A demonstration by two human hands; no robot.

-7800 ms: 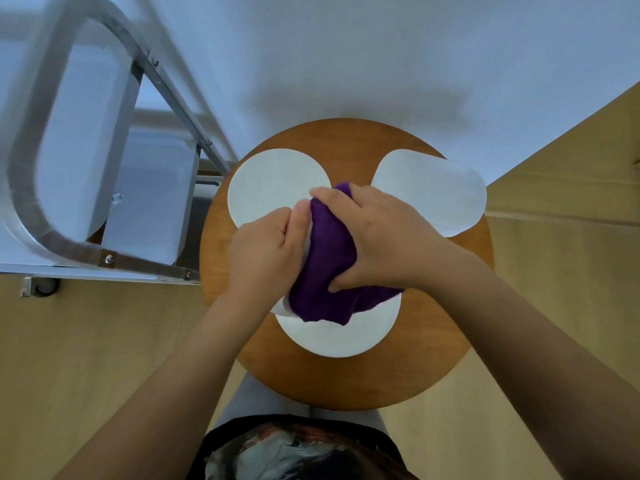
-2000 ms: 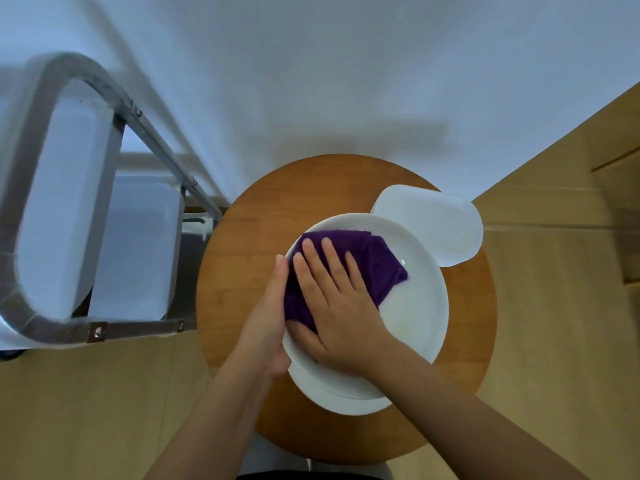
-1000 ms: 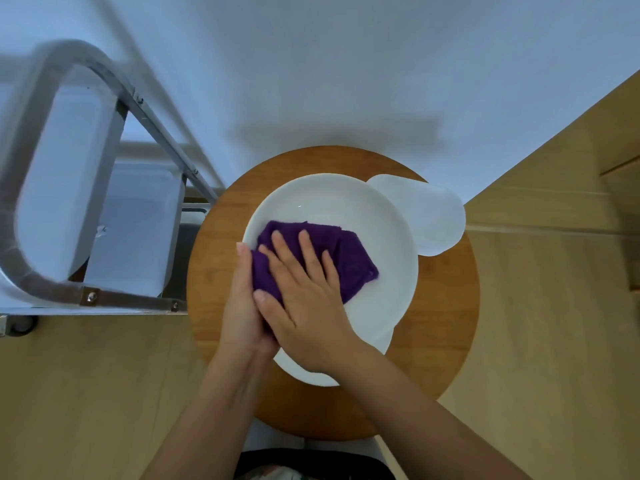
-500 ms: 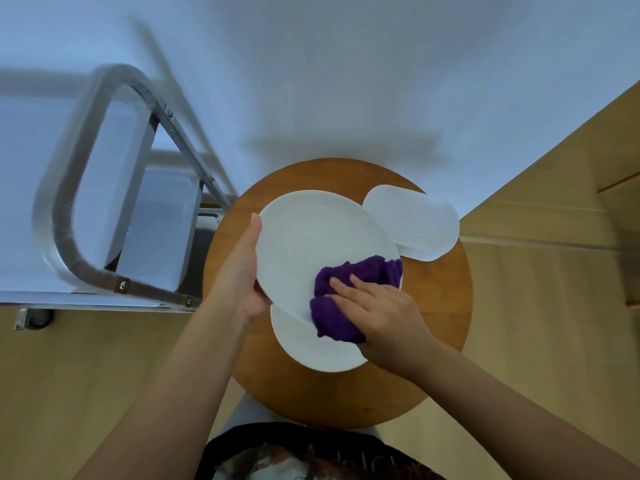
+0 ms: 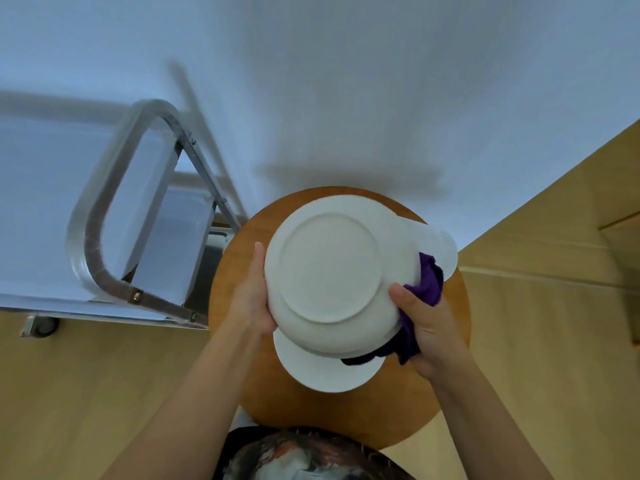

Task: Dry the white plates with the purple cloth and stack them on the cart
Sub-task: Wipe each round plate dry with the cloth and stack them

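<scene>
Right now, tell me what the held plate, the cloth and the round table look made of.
Held plate: likely glazed ceramic; smooth white underside with a raised foot ring.
Purple cloth: soft, fuzzy fabric, perhaps terry or microfibre; it bunches.
Round table: wood or wood veneer, satin finish; warm brown with faint grain.

A white plate (image 5: 329, 271) is held above the round wooden table (image 5: 239, 258), turned so its underside and foot ring face up. The purple cloth (image 5: 424, 289) is bunched at its right edge. Two more white plates lie on the table beneath it: one nearer (image 5: 322, 372), one farther right (image 5: 441, 247).
</scene>
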